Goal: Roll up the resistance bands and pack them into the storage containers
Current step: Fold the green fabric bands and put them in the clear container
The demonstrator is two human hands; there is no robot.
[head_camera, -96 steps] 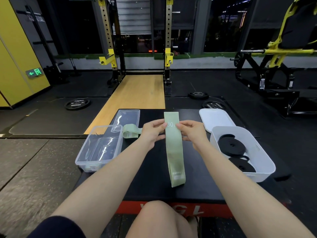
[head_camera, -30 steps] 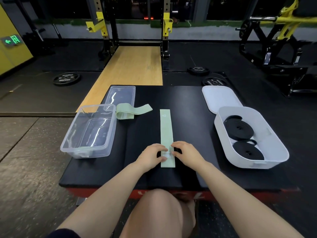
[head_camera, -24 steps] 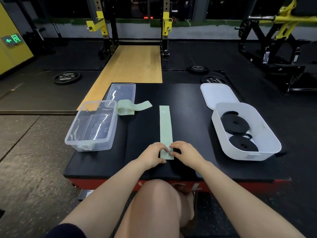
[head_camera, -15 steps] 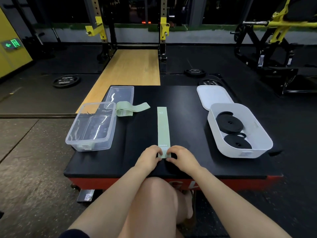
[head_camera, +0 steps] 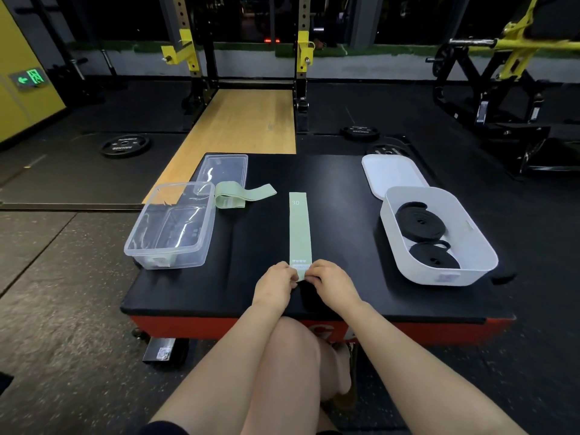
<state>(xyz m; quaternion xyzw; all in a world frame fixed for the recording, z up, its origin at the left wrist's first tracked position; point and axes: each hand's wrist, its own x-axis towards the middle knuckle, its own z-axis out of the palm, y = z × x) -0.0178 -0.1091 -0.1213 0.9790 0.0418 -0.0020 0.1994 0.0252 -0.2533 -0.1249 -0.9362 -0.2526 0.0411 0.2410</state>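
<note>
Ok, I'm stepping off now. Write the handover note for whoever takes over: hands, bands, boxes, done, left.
Left hand and right hand both pinch the near end of the flat green band, starting its roll.
Second green band lies loose beside the clear box.
Two black rolled bands sit in the white bin.
Both lids are off.
Left: roll and pack both green bands.

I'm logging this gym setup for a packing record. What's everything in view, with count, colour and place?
Flat band: 1, pale green, platform centre
Loose band: 1, pale green, beside clear box
Clear box: 1, transparent, platform left
Clear lid: 1, behind clear box
White tub: 1, platform right
Rolled bands: 2, black, inside tub
White lid: 1, behind tub
Platform: 1, black
Left hand, right hand: pinching flat band's near end
</note>
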